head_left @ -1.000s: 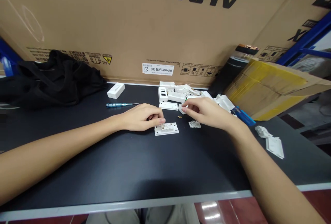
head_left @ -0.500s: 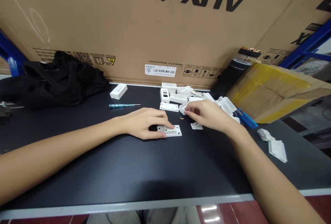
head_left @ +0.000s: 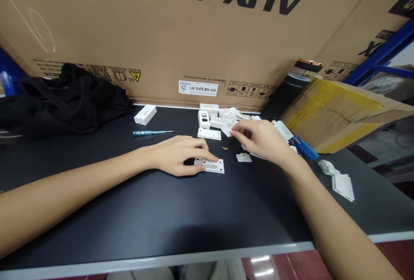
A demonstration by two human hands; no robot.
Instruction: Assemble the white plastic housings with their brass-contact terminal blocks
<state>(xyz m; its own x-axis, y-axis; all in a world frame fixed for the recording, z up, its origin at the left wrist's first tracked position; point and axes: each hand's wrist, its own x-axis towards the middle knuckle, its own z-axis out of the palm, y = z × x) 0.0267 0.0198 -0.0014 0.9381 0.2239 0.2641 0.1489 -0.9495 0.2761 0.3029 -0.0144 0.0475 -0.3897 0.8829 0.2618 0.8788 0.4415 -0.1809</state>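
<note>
My left hand (head_left: pixel 181 155) lies on the table, its thumb and index finger gripping a white plastic base plate (head_left: pixel 216 166) with holes and moulded ridges. Between the thumb and fingertips of my right hand (head_left: pixel 264 140) is a white plastic cover (head_left: pixel 227 129), at the front of a heap of similar white housings (head_left: pixel 221 122). Below that hand lies a small white slotted plastic part (head_left: pixel 243 157). A tiny brass-coloured metal piece (head_left: pixel 224 148) rests between the two hands. Just behind the left hand's plate is another flat white plate (head_left: pixel 209 134).
A blue screwdriver (head_left: pixel 152 133) and a white box-shaped housing (head_left: pixel 145 114) lie left, near black cloth (head_left: pixel 71 99). To the right are a blue-handled tool (head_left: pixel 305 147), a taped carton (head_left: pixel 336 112), a black cylinder (head_left: pixel 287 92) and white parts (head_left: pixel 343 186). A large cardboard box (head_left: pixel 161 34) stands behind.
The right hand has tilted the white cover slightly and shifted a little at the heap. My left hand stays on the base plate. The whole view has moved slightly.
</note>
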